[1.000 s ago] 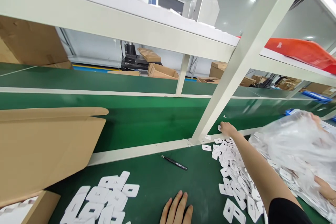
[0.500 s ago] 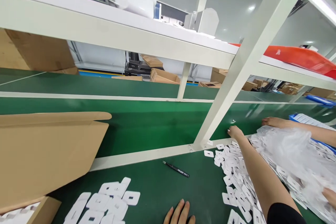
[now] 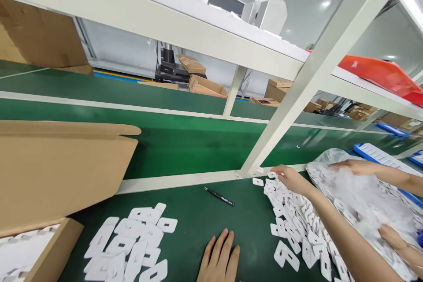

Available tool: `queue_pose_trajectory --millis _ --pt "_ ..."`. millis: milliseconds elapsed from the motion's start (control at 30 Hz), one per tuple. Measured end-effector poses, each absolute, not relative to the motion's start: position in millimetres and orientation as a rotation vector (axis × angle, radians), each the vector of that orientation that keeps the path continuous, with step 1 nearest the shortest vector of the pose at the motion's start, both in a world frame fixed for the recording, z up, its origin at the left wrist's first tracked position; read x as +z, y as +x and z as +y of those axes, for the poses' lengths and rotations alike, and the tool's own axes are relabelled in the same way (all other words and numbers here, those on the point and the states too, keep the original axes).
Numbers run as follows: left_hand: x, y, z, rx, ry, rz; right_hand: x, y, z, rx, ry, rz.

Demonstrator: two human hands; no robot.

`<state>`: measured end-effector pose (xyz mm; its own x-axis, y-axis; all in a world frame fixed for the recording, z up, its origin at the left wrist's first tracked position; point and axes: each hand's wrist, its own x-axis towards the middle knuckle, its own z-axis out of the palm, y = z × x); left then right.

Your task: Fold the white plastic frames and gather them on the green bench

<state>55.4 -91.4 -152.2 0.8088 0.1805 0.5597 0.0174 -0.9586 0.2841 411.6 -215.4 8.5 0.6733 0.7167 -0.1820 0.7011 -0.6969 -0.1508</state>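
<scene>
My left hand (image 3: 220,257) lies flat on the green tabletop, fingers stretched out and holding nothing. My right hand (image 3: 291,180) reaches to the far end of a heap of small white plastic plates (image 3: 289,220), each with a slot. Its fingers extend over the plates there, and its fingertips are close to one of them; I cannot make out a grip. Between the hands and farther back lie black tweezers (image 3: 220,196). Left of my left hand is a smaller spread of white slotted plates (image 3: 132,233), some overlapping.
An open cardboard box (image 3: 59,251) with white parts stands at left. Behind the table runs a green belt (image 3: 185,150), with a slanted white post (image 3: 317,75) and shelf above. At right, another person's hands (image 3: 357,167) touch a clear plastic bag (image 3: 360,194) of white plates.
My right hand has come back from the belt's edge to the heap, moving left. My left hand shows more fully, still flat. The other person's hands have shifted at the bag. The view has tilted.
</scene>
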Motion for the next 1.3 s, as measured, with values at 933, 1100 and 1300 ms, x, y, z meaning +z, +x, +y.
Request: queue_pose_trajectory --millis 933,1100,1300 --pt "-88.3 29.9 -90.0 0.571 2.661 0.035 -38.5 251.4 -404.1 -0.358 -2.565 0.083" --pt "-93.5 28.9 -85.9 0.527 2.656 -0.219 -67.6 259.2 -393.0 -0.364 -2.556 0.176" --pt "-103.2 30.8 -80.3 0.467 2.698 -0.306 -80.4 283.3 -357.1 -0.403 -2.512 0.124"
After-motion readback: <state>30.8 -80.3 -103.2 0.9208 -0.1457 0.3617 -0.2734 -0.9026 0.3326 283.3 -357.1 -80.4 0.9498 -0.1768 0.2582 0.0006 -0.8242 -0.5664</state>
